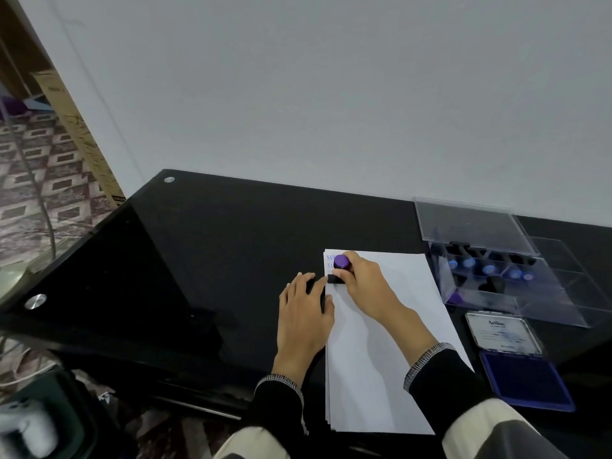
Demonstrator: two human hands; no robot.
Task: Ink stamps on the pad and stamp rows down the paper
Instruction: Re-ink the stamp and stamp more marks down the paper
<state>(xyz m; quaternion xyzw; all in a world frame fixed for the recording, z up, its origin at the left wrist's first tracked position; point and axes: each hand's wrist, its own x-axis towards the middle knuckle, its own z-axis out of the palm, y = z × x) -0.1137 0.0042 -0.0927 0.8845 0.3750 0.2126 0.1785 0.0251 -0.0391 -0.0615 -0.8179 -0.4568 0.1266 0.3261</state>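
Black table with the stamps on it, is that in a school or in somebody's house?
Probably a room in a home, used as a desk. The glossy black table stands against a plain wall, with patterned carpet beside it. The paper stack, ink pad and stamp box suggest small office work.

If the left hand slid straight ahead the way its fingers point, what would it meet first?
Probably the black base of the stamp that the right hand grips: the left hand lies flat at the paper's left edge, its index fingertip almost touching it. Depth is unclear.

A stack of paper (381,342) lies on the table (215,246). Right of it sits the open ink pad (523,376). Behind the pad stands a case of stamps (510,276).
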